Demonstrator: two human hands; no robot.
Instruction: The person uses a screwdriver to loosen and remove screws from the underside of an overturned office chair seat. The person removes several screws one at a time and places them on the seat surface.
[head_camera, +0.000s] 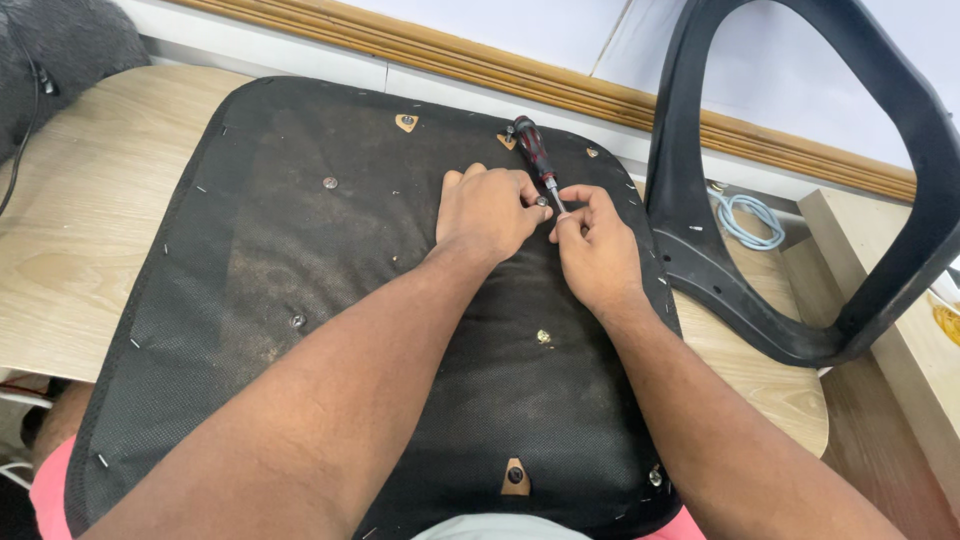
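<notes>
Both of our hands close in around one small spot: our right hand (598, 250) pinches the metal shaft of a screwdriver (537, 158) between thumb and fingers, and our left hand (487, 212) is curled shut just beside it, fingertips pressing at a small bolt (541, 201) where the tool's tip meets the fabric.

Beneath our hands we see the largest thing, a black seat cushion (300, 300) turned underside up, its mesh cover stapled along the edges and dusty in the middle. It lies on a light wooden table (80, 240). To the right a black plastic chair frame (720, 260) leans against the wall, touching the table edge.

Our screwdriver, with a red and black handle, tilts up and away from our right hand toward the cushion's far edge. Smaller bolts (330, 183) dot the cushion, well apart from our hands.
</notes>
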